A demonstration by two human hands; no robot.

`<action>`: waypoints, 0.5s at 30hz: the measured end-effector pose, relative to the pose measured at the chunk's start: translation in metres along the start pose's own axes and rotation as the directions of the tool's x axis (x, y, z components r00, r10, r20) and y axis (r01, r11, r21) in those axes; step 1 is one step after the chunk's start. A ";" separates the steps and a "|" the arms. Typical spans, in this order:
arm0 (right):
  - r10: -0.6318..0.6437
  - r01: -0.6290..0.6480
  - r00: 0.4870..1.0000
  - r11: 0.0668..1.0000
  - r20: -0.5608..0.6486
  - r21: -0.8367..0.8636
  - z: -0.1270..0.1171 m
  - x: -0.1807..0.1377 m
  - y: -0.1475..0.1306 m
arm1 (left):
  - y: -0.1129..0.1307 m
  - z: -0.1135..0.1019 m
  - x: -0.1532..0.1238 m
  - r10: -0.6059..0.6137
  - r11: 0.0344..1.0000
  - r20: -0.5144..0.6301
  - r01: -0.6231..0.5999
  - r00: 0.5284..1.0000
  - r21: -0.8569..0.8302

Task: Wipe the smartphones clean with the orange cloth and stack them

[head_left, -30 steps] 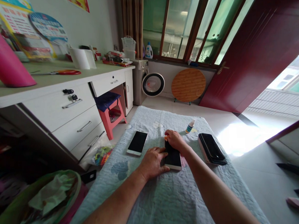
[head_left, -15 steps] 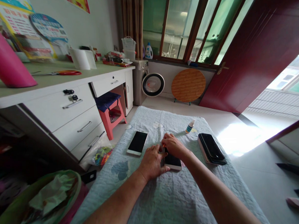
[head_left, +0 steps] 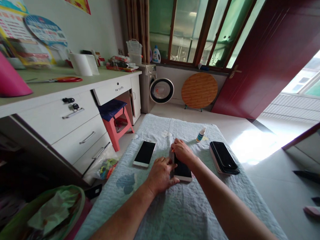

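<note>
A smartphone [head_left: 183,171] with a dark screen and a pale lower edge lies on the light blue quilted cloth [head_left: 176,217]. My left hand [head_left: 159,174] grips its left side, thumb near the bottom corner and fingers along the edge. Over the phone's upper part, my right hand [head_left: 182,152] has its fingers curled and pressed together; what they pinch, if anything, is hidden. A white smartphone [head_left: 144,153] lies face up to the left. To the right are a small dropper-like bottle [head_left: 200,135] and a stack of dark phones [head_left: 224,158].
On the left stands a white desk [head_left: 78,126] with drawers, and a pink stool [head_left: 115,132] is beside it. A waste bin [head_left: 82,199] sits at the lower left. Farther back are a washing machine [head_left: 147,89] with its door swung out and a round wooden tabletop [head_left: 199,90].
The view has shifted slightly, so everything sits a little more to the left. Both hands stay at the smartphone; the right hand's fingers have moved only slightly at its upper part.
</note>
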State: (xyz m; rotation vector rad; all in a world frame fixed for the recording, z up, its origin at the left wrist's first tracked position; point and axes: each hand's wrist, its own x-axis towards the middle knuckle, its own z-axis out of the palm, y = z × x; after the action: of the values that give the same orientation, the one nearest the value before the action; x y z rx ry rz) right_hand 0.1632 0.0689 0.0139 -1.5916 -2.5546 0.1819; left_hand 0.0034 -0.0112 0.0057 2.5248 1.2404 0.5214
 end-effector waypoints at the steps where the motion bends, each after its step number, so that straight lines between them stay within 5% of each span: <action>1: 0.000 0.000 1.000 1.000 0.001 -0.003 0.000 0.000 -0.001 | -0.001 0.001 0.000 0.003 1.000 0.000 -0.003 1.000 0.000; 15: -0.121 0.117 0.991 0.990 0.052 0.073 -0.005 -0.057 -0.022 | -0.006 0.011 0.000 -0.095 0.995 -0.158 0.096 0.983 -0.001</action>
State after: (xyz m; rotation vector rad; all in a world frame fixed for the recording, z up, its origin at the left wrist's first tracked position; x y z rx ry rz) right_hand 0.1694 0.0086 0.0196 -1.4250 -2.6444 0.3051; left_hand 0.0040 -0.0091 -0.0070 2.4544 1.4129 0.7075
